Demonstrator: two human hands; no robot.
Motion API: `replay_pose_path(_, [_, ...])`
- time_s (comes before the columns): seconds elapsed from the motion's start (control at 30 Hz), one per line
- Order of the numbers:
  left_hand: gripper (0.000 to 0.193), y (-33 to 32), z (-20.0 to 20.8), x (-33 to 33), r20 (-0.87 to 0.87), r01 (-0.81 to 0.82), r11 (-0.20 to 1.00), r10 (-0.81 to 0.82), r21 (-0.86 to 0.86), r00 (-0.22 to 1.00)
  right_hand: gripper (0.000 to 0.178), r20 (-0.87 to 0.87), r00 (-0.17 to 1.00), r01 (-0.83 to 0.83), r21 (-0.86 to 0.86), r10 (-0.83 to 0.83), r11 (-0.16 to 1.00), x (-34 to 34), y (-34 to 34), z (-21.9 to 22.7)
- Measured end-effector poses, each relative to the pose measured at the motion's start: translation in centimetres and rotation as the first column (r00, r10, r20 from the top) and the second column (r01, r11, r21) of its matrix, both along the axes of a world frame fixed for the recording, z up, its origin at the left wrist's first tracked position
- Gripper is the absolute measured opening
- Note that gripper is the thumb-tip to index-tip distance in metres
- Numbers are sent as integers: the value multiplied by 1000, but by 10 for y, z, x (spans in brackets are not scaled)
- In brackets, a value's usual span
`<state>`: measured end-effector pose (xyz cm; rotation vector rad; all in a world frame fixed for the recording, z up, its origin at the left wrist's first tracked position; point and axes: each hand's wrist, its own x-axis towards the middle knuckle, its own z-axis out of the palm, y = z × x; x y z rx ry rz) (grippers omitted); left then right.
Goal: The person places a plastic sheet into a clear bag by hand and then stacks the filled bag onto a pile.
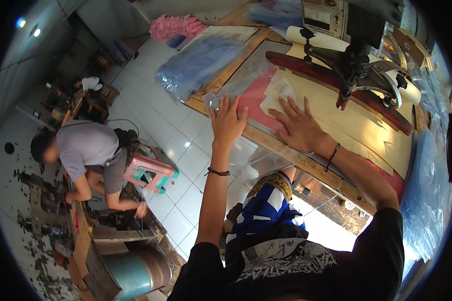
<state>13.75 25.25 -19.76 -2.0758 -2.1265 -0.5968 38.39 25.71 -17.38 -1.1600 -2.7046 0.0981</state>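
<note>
One clear sheet (242,84) lies at the red sheet's (256,96) left end on the bench (307,163). Left hand (228,124), right hand (302,128) flat, fingers spread, nothing visibly pinched. Looks like smoothing; next move probably needs layers kept flat, crease-free.

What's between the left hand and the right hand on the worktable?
Head view: part of the red sheet lies between the left hand and the right hand, with a greyish strip along its near side.

To my left I see a pink-and-green stool (161,171), a bent-over co-worker (91,143) and a teal drum (128,273).
</note>
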Motion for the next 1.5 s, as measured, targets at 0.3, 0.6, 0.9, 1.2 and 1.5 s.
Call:
replay_pose_path(0.3, [46, 70, 13, 76, -16, 601, 790, -604, 118, 797, 70, -61, 997, -47, 0, 47, 999, 0, 6, -12])
replay_pose_path(0.6, [48, 83, 19, 84, 173, 591, 795, -569, -135, 804, 70, -69, 997, -44, -34, 42, 998, 5, 6, -14])
replay_pose_path(0.9, [48, 72, 1, 80, 126, 480, 826, -531, 295, 838, 70, -18, 999, -41, -40, 40, 998, 0, 6, -10])
replay_pose_path(1.2, [51, 80, 23, 86, 286, 557, 831, -532, -8, 797, 70, 4, 1000, -27, -48, 27, 998, 7, 9, -13])
replay_pose_path(1.5, [56, 92, -10, 75, 129, 464, 886, -460, -3, 879, 68, -51, 997, -55, -40, 53, 998, 1, 6, -12])
